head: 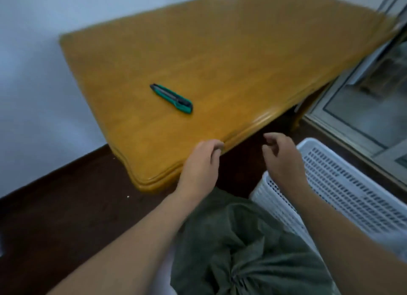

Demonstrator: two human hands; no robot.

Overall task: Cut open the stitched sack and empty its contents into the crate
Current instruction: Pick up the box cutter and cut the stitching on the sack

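Observation:
A green utility knife (171,98) lies on the wooden table (220,52), its blade end pointing away to the left. My left hand (202,160) hovers at the table's near edge with fingers loosely curled and holds nothing. My right hand (283,157) hangs just off the edge, above the gap between table and crate, also loosely curled and empty. A white perforated plastic crate (343,184) stands on the floor to the right. Dark green creased cloth (237,246) fills the bottom middle between my forearms; I cannot tell whether it is the sack or clothing.
A pale wall runs behind and left of the table. The floor (66,206) is dark brown. A metal-framed glass door (363,110) stands at the right, close behind the crate.

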